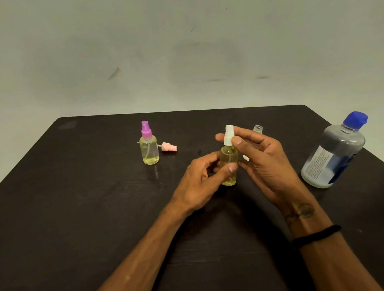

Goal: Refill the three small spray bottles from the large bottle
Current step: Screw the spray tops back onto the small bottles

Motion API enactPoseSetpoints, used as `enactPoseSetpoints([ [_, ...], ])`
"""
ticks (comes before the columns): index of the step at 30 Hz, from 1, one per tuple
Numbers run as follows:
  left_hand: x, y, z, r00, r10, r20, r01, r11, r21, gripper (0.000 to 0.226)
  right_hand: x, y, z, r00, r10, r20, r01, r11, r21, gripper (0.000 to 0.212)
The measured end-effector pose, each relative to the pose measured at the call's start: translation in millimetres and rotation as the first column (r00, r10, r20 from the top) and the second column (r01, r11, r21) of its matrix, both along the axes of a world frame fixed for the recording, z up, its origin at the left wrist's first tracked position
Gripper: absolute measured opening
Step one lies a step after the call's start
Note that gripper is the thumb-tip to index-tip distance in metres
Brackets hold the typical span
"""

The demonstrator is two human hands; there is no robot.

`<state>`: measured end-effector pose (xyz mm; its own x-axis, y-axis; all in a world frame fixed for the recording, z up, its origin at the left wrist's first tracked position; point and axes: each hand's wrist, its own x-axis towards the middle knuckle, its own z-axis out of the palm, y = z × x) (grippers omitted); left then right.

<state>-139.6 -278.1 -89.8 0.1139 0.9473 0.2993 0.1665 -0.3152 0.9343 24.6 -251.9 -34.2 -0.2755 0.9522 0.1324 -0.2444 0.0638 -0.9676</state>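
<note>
Spray bottle [229, 163] w/ white pump top [228, 135] sits upright on table [77, 226], yellow liquid inside. Left hand [199, 182] clamps its body, thumb across front; right hand [260, 160] pinches the pump top w/ thumb & fingertips, other fingers loose. Looks like capping step: keep body still, twist top only, straight down on threads, stop when snug. Beyond grip & right: open-necked third bottle [258, 129], mostly hidden behind right hand. Far right of grip: big bottle [334, 152], blue cap on. Left & beyond: purple-topped bottle [149, 146], filled, w/ loose pink pump [169, 146] lying beside it.
</note>
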Motion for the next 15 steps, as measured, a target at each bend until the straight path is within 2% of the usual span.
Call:
enactPoseSetpoints([
  [6,0.9,-1.5,1.9,1.0,-0.021,-0.018,0.021,1.0,-0.014,0.037,-2.5,0.0,-4.6,0.989,-0.142,-0.027,0.142,0.99,-0.02,0.05],
  [10,1.1,-2.2,2.9,0.999,-0.04,-0.018,0.04,0.999,-0.018,0.035,-2.5,-0.1,-2.6,0.997,-0.066,-0.051,0.063,0.997,-0.054,0.061],
  [12,1.0,-2.4,3.8,0.999,-0.043,0.0,0.043,0.999,-0.026,0.032,-0.4,1.0,-0.1,0.996,-0.004,-0.086,-0.004,0.995,-0.097,0.057],
  [15,0.7,-2.6,5.0,0.999,-0.042,0.016,0.043,0.998,-0.047,0.03,4.6,3.9,2.4,0.995,0.038,-0.087,-0.049,0.99,-0.133,0.038],
])
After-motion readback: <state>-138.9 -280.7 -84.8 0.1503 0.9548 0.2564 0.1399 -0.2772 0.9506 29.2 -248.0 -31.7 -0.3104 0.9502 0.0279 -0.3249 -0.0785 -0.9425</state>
